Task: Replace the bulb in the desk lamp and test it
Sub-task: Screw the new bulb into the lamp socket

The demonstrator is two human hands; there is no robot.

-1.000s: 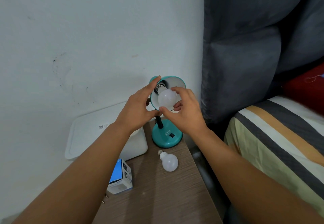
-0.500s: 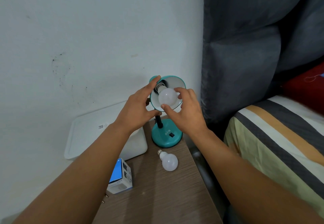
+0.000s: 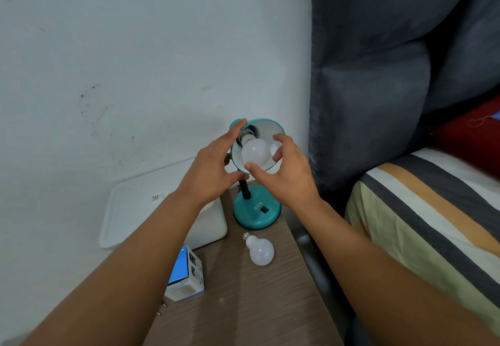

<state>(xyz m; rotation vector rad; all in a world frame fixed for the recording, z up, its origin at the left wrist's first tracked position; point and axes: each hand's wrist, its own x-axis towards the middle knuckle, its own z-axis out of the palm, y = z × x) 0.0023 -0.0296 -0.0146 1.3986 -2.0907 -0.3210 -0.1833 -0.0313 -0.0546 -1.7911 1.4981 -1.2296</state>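
A teal desk lamp (image 3: 257,214) stands at the far end of a wooden bedside table (image 3: 243,299). Its shade (image 3: 273,129) tilts toward me with a white bulb (image 3: 254,150) seated in the socket. My left hand (image 3: 213,172) grips the shade's left rim, index finger over the top edge and thumb beneath. My right hand (image 3: 286,175) is cupped around the bulb, thumb touching its lower side and fingers at its right. A second white bulb (image 3: 260,249) lies loose on the table in front of the lamp base.
A blue and white bulb box (image 3: 186,275) stands on the table's left side. A white plastic bin with lid (image 3: 135,210) sits against the wall at left. A grey padded headboard (image 3: 378,88) and a striped bed (image 3: 433,210) fill the right.
My right hand's fingers have shifted round the bulb, the thumb moving under it and the fingers opening to the right. My left hand stays on the shade.
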